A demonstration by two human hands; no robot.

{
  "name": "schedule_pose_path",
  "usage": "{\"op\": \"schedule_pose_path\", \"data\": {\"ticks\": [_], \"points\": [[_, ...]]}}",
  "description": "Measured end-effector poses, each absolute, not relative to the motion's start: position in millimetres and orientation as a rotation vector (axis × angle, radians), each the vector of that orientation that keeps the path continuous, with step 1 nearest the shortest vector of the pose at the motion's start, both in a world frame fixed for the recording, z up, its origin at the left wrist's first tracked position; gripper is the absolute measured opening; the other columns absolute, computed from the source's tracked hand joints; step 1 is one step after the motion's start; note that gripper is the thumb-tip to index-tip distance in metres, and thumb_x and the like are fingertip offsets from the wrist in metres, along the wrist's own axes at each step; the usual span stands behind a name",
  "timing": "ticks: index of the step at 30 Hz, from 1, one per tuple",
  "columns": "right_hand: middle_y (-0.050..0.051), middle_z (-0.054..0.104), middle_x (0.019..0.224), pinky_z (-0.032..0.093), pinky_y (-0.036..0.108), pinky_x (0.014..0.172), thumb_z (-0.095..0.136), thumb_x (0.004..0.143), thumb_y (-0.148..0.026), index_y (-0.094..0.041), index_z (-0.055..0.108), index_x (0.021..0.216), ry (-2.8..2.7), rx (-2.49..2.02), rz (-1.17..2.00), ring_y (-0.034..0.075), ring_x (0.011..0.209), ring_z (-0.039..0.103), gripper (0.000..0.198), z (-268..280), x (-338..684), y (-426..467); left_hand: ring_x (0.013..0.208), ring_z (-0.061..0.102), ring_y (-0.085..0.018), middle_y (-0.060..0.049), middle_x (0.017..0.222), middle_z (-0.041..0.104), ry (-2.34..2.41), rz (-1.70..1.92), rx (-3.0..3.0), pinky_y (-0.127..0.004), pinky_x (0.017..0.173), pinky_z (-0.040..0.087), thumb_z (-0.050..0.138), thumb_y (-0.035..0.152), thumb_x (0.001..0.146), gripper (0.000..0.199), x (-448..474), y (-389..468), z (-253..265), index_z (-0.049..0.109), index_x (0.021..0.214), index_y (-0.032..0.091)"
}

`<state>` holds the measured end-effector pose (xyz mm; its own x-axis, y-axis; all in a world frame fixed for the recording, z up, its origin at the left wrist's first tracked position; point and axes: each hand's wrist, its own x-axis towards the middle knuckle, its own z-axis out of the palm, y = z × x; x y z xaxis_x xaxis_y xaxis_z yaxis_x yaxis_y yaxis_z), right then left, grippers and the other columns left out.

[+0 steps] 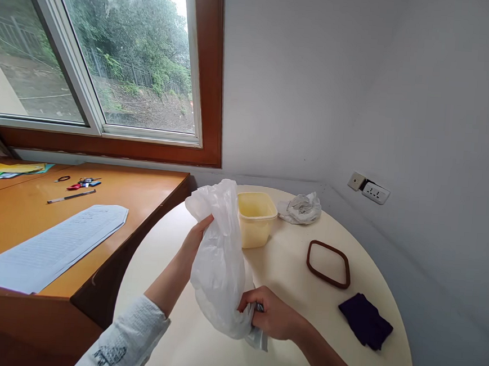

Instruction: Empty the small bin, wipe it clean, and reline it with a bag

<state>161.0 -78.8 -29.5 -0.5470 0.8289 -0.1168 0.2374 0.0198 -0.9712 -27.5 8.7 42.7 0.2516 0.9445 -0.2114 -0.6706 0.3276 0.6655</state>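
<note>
A white translucent plastic bag (220, 260) hangs in front of me, held up over the round table. My left hand (199, 237) grips its upper left side, the thumb showing on the near face and the other fingers hidden behind the plastic. Lower down, my right hand (269, 312) is closed on the bag's bottom right part, fingers curled into the crumpled film. Just behind the bag stands a pale yellow plastic bin (254, 229), partly covered by it. Its top is open.
On the cream round table (299, 345) lie a crumpled plastic bag (304, 209), a brown rounded frame (328, 263) and a dark purple folded cloth (365, 321). A wooden desk (143, 183) at left holds papers (57, 247), a pen (72, 196) and keys (86, 183).
</note>
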Motion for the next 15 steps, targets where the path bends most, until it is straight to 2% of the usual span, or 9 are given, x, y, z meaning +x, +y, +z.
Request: {"op": "schedule_pose_path", "data": {"ticks": [5, 10, 15], "points": [[-0.002, 0.050, 0.065, 0.032, 0.020, 0.054, 0.040, 0.055, -0.003, -0.016, 0.063, 0.075, -1.781, -1.073, 1.598, 0.009, 0.061, 0.043, 0.033, -27.1, 164.8, -80.3, 0.068, 0.066, -0.022, -0.003, 0.067, 0.067, 0.630, 1.143, 0.484, -0.029, 0.067, 0.051, 0.058, 0.023, 0.075, 0.020, -32.0, 14.2, 34.9, 0.062, 0.093, 0.015], [-0.003, 0.045, 0.063, 0.032, 0.021, 0.054, 0.040, 0.056, -0.006, -0.015, 0.058, 0.068, -1.754, -1.003, 1.640, 0.008, 0.060, 0.041, 0.024, -25.6, 169.5, -78.7, 0.067, 0.066, -0.022, -0.002, 0.062, 0.066, 0.630, 1.183, 0.488, -0.029, 0.067, 0.053, 0.059, 0.016, 0.070, 0.022, -36.2, 20.1, 26.3, 0.063, 0.092, 0.015], [-0.002, 0.047, 0.063, 0.034, 0.021, 0.055, 0.044, 0.059, -0.011, -0.015, 0.058, 0.067, -1.746, -1.002, 1.610, 0.009, 0.061, 0.043, 0.017, -25.8, 176.4, -77.5, 0.067, 0.066, -0.020, -0.001, 0.062, 0.066, 0.652, 1.294, 0.468, -0.027, 0.064, 0.053, 0.057, 0.007, 0.066, 0.025, -40.2, 30.0, 17.7, 0.062, 0.090, 0.014]]}}
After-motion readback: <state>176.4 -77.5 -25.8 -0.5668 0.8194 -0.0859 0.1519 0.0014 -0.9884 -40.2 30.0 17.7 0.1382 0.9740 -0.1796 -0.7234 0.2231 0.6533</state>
